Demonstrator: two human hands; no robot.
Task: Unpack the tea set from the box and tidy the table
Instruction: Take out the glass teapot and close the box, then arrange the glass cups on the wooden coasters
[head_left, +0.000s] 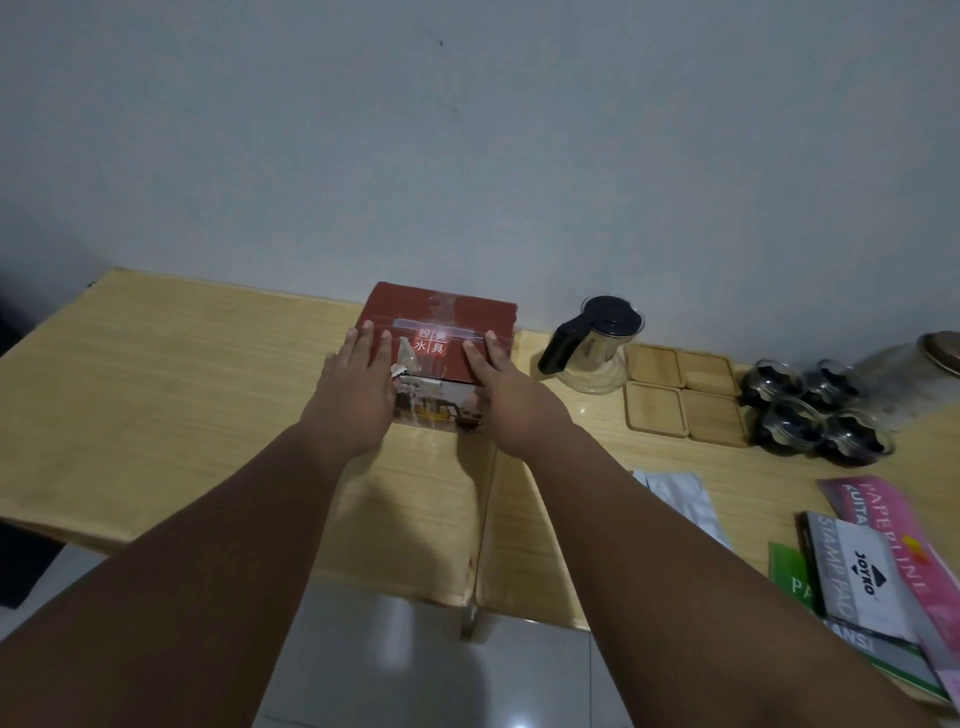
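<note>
Red cardboard box (441, 322) is sitting closed at the back of the tabletop (156, 389), with the left grip (358, 379) and right grip (498, 384) lying flat on its top, fingers straight and clasping nothing. Judging by this, pressing evenly and sliding slowly, steering clear of the glassware, is looking wisest. Standing to its right are one teapot (597, 348), four wooden coasters (654, 408) and four glass cups (789, 423).

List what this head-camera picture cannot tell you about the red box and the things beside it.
All in the head view:
red box: contents hidden by its closed top; front picture partly covered by the left hand and right hand.
jar: cut off by the right edge.
glass cups: contents too dim and blurred to tell.
</note>
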